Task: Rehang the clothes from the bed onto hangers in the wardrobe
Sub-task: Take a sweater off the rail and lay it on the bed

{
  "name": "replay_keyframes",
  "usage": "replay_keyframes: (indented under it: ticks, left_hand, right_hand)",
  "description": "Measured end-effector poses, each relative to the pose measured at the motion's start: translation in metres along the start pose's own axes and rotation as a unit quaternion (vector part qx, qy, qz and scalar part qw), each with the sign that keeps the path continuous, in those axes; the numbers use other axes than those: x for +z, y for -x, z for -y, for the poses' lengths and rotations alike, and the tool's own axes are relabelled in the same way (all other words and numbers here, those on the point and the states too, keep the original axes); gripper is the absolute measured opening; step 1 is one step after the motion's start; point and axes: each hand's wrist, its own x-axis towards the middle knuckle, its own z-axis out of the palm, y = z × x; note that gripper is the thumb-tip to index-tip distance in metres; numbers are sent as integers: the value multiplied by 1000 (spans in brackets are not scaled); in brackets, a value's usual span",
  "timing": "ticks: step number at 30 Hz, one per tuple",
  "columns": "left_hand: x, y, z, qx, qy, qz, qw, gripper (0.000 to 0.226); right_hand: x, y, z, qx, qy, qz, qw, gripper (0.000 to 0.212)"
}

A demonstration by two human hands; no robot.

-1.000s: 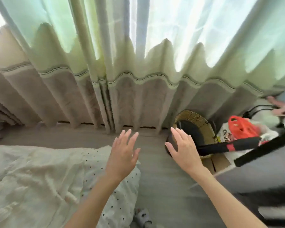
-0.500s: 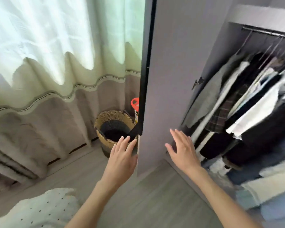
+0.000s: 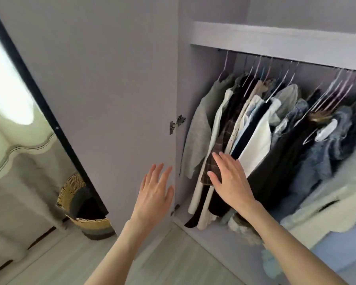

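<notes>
The open wardrobe (image 3: 275, 36) fills the right of the view. Several garments (image 3: 255, 128) in grey, white, plaid, black and blue hang on thin hangers (image 3: 275, 79) from its rail. My right hand (image 3: 228, 177) is stretched out flat in front of the plaid and dark garments, fingers straight, holding nothing. My left hand (image 3: 154, 194) is raised with fingers spread before the edge of the open lilac door (image 3: 103, 99), also holding nothing. The bed is out of view.
The open wardrobe door stands left of the hanging space, with a hinge (image 3: 176, 124) on its inner edge. A woven basket (image 3: 84, 210) sits on the floor behind the door, beside the curtain (image 3: 19, 153). Folded items lie in the wardrobe's bottom right.
The view has swung right from the curtain and bed to the open wardrobe. Both empty hands stayed raised and now sit in front of the door edge and the hanging clothes.
</notes>
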Motion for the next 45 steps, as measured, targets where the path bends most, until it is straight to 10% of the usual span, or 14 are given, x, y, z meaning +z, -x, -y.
replay_keyframes:
  ticks: [24,45]
  left_hand:
    - [89,-339,-35,68,33,-63,995,51]
    - [116,-435,-72,-37,87,-5,996,26]
  right_hand:
    - [-3,-278,-113,3,153,-139,978,57]
    - [14,-273,-163,-16,224,-180,958,56]
